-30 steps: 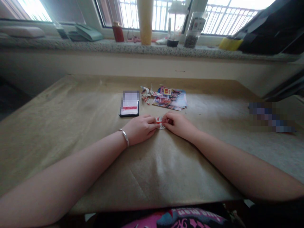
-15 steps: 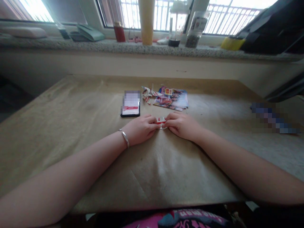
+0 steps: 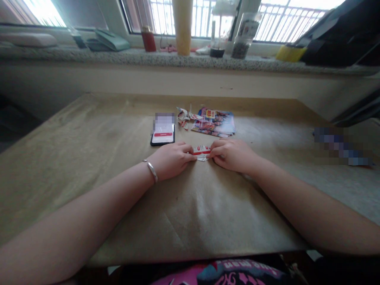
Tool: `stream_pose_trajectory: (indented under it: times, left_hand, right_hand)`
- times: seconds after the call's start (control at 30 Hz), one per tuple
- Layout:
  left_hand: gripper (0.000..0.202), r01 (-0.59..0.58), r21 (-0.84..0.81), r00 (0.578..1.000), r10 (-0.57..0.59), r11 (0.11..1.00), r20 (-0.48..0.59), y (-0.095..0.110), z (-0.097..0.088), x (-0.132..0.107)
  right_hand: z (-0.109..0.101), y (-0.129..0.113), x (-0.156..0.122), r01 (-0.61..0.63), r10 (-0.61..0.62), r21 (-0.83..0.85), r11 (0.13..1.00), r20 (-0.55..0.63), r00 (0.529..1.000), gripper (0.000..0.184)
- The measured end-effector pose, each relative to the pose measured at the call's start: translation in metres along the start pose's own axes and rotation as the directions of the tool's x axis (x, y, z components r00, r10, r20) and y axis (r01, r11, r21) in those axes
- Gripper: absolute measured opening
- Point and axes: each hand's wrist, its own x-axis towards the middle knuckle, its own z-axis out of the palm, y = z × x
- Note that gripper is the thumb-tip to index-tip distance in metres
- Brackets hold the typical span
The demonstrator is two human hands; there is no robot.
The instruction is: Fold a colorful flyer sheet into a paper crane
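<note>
A small folded piece of red and white printed paper lies on the brown paper-covered table. My left hand, with a silver bangle at the wrist, pinches the paper's left end with curled fingers. My right hand pinches the right end the same way. Both hands rest low on the table, close together, with the paper stretched between them.
Behind my hands lie a phone with a lit screen, a stack of colourful leaflets and several folded paper bits. A stone window ledge holds a red can, jars, a yellow cylinder and a teal book.
My hands have drawn slightly apart, so more of the folded paper shows between them. The view has shifted a little.
</note>
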Motion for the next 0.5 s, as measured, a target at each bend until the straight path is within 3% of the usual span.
stream_pose_trajectory:
  times: [0.2, 0.5]
  left_hand:
    - [0.030, -0.021, -0.051, 1.000, 0.022, 0.998, 0.011, -0.005, 0.000, -0.002]
    - [0.029, -0.080, -0.004, 0.997, 0.080, 0.997, 0.003, -0.007, 0.000, -0.006]
  right_hand:
    - [-0.003, 0.005, -0.003, 0.010, -0.011, 0.009, 1.000, 0.020, 1.000, 0.024]
    - [-0.005, 0.011, -0.007, 0.022, -0.023, 0.063, 0.998, 0.027, 0.999, 0.023]
